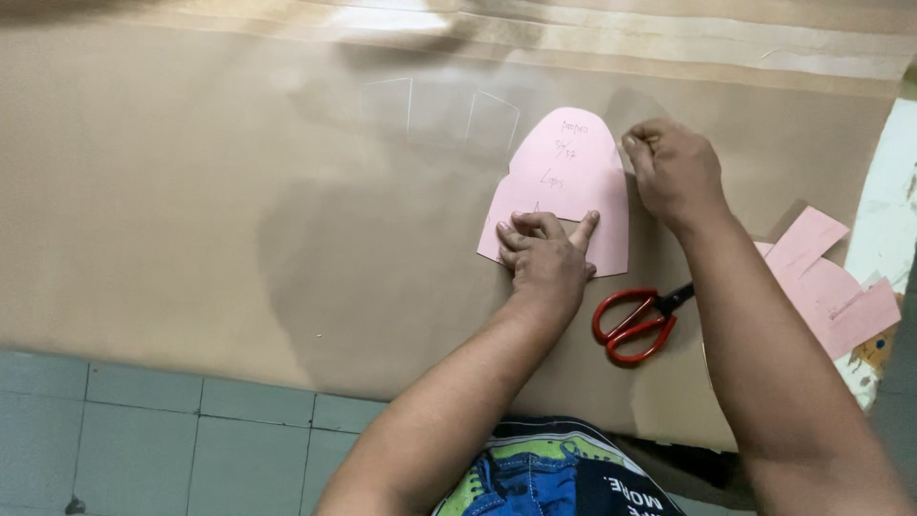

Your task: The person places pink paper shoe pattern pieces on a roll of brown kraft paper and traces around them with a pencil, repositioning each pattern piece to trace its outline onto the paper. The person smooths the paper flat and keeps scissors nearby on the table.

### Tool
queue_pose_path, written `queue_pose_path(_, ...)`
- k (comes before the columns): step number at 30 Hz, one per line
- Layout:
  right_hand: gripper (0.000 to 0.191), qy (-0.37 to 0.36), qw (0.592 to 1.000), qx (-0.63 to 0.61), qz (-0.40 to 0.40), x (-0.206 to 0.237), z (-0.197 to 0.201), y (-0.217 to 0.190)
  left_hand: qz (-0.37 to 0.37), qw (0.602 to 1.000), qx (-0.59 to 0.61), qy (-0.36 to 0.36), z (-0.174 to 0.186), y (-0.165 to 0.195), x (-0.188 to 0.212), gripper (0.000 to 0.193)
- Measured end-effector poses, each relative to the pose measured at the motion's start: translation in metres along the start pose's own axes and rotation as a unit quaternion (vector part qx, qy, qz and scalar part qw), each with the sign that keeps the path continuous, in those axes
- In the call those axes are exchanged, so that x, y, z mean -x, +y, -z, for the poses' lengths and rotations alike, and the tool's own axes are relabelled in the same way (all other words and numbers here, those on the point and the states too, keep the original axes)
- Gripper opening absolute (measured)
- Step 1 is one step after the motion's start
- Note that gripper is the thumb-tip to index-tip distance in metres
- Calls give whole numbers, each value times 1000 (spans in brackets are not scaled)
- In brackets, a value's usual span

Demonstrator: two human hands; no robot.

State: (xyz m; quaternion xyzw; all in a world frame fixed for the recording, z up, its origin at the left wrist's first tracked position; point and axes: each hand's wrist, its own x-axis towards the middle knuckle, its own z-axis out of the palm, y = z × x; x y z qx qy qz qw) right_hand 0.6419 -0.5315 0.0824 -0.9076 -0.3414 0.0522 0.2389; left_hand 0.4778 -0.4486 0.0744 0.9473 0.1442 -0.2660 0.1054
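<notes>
- the pink card template (565, 186) lies flat on the tan sheet (191, 191), right of centre.
- the left hand (544, 253) presses down on its lower edge, fingers spread, probably to stop it sliding.
- the right hand (673, 172) sits at the template's right edge, fingers pinched narrow; what it grips cannot be made out.
- faint outlines (439, 115) show on the sheet just to the left.
- red-handled scissors (638, 320) lie between the forearms, within reach.
- more pink pieces (831, 287) are stacked at the right.

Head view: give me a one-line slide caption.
Left hand pins a pink paper template on tan sheet material; right hand at its edge, red scissors nearby.
</notes>
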Motion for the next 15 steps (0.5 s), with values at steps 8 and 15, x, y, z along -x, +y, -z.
queue_pose_path(8,20,-25,995,-24,-92,128,22,4,-20,993,-63,95,-8,1,2,79)
queue_pose_path(15,19,-48,987,-54,-147,165,27,-3,-35,993,-26,110,-10,-4,5,86)
